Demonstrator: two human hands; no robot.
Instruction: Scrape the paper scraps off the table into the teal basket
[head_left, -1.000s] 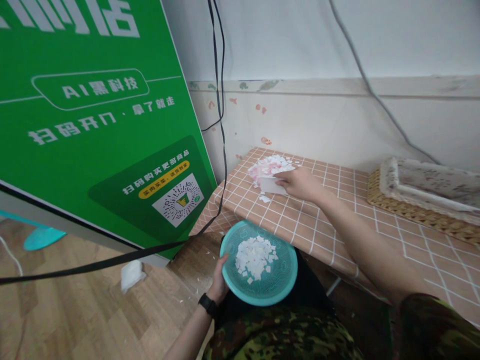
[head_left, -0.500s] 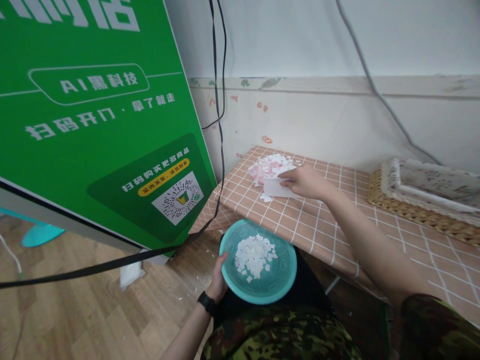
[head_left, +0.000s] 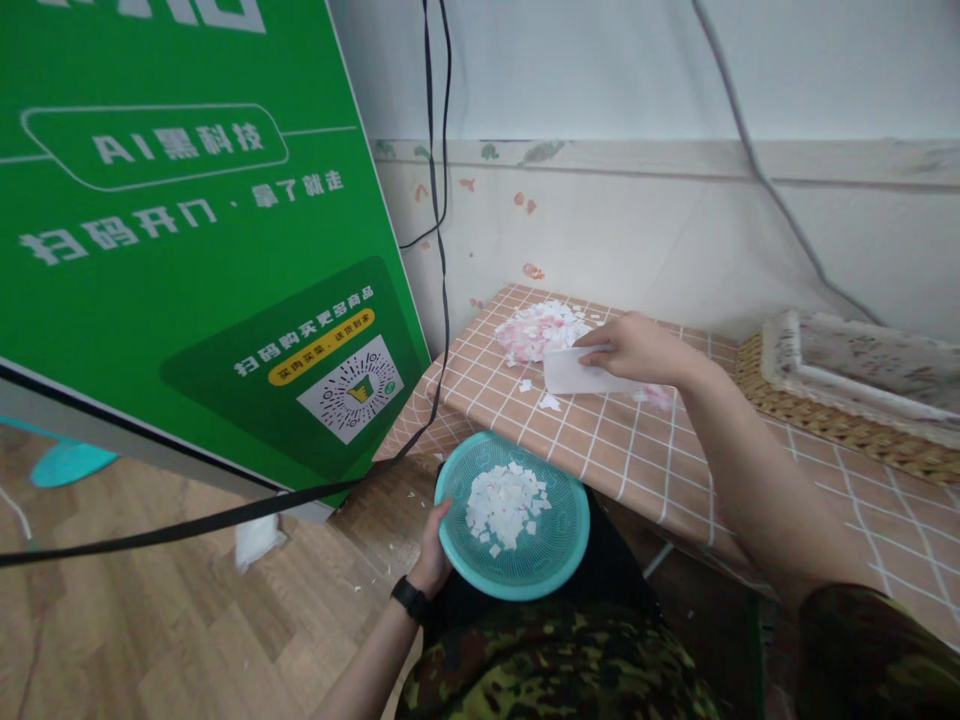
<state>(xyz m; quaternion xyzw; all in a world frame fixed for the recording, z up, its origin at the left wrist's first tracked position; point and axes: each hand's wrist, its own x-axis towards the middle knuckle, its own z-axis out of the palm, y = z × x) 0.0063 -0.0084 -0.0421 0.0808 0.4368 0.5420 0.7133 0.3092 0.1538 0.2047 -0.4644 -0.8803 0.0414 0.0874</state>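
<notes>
My left hand (head_left: pixel 435 548) is closed on the rim of a round teal plastic sieve basket (head_left: pixel 559 575), held below the table's front edge. A heap of small white paper pieces (head_left: pixel 504 505) lies inside it. Above the checked tabletop, my right hand (head_left: pixel 630 350) pinches a flat white card (head_left: pixel 571 375). Just beyond the card is a pile of white and pink paper scraps (head_left: pixel 538 330). A few loose scraps (head_left: pixel 550 402) lie near the card's lower left, and some pinkish ones (head_left: pixel 654 397) show beneath my right hand.
A brown checked cloth (head_left: pixel 600 445) covers the table, and a cloth-lined wicker basket (head_left: pixel 847 400) stands on its right. The large green cabinet (head_left: pixel 210 230) rises at the left, with a black strap (head_left: pixel 225 532) hanging across. A white bag (head_left: pixel 257 540) is on the wood floor.
My right hand has moved slightly right with the card, away from the pile's left part. The sieve basket stays in my left hand, and the whole view has shifted slightly.
</notes>
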